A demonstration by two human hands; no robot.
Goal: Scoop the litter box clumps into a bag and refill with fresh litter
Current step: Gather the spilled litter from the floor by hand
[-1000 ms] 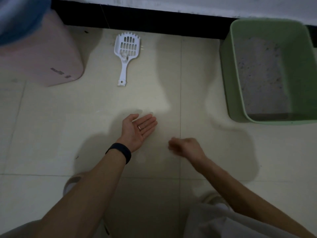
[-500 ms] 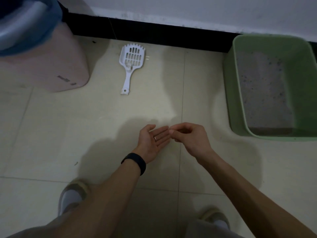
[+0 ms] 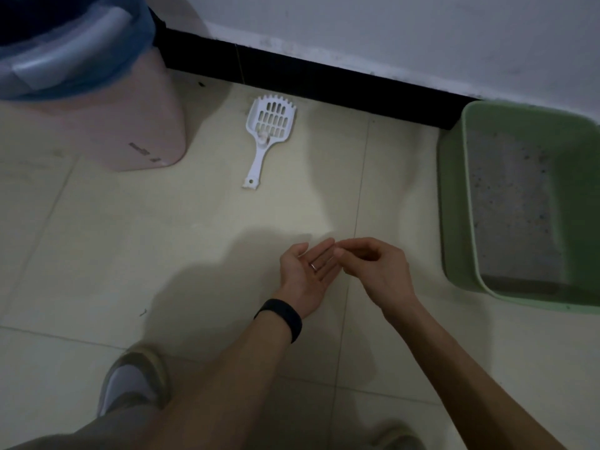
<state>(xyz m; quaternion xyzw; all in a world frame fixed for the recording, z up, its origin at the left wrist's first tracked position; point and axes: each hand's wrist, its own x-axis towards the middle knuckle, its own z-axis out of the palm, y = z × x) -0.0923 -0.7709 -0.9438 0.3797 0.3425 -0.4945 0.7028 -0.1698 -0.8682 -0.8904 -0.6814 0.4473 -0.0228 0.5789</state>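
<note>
A green litter box (image 3: 454, 203) with grey litter (image 3: 513, 209) stands on the floor at the right. A white slotted scoop (image 3: 268, 138) lies on the tiles near the black skirting, with a small clump in its bowl. My left hand (image 3: 308, 271) is held palm up over the floor, fingers straight, a ring on one finger. My right hand (image 3: 376, 271) has its fingers curled, and its fingertips touch the left hand's fingertips. I cannot tell whether anything is pinched between them.
A pink bin (image 3: 123, 125) lined with a blue bag (image 3: 81, 50) stands at the back left. My shoes (image 3: 134, 381) are at the bottom of the view. A white wall (image 3: 389, 37) runs along the back.
My right hand moved left and up until its fingertips met the open left palm. The view tilted up, so the bin, scoop and box sit lower in frame.
</note>
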